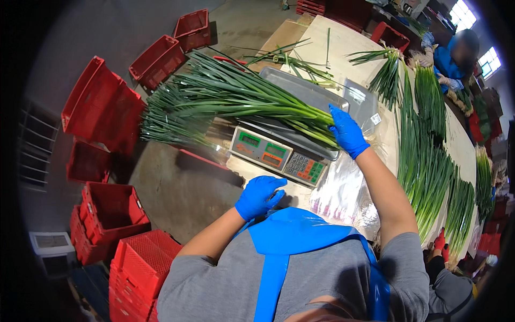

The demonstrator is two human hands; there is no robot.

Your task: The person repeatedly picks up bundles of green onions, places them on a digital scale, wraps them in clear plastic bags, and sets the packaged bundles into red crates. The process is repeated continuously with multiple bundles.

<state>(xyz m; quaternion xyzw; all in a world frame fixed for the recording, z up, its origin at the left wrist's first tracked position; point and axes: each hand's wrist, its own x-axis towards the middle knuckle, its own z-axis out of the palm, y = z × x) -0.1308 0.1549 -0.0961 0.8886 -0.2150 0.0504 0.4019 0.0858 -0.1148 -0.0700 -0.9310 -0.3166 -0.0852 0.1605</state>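
Observation:
A large bunch of green onions (257, 96) lies across the steel pan of a digital scale (277, 155), its leafy tops hanging past the left side. My right hand (349, 131), in a blue glove, grips the stem end, and the stem bases are hidden under it. My left hand (260, 196), also blue-gloved, hovers in front of the scale with thumb and fingers apart and nothing in it. More green onions in a clear plastic bag (189, 129) sit below the bunch's tops, left of the scale. Clear plastic bags (338, 189) lie flat right of the keypad.
Loose leaves and stalks (305, 72) lie behind the scale. Rows of green onions (422, 173) cover the table's right part. Red crates (108, 213) stand on the floor at left. A co-worker in blue (450, 60) handles onions at far right; another's red-gloved hands (440, 243) are at lower right.

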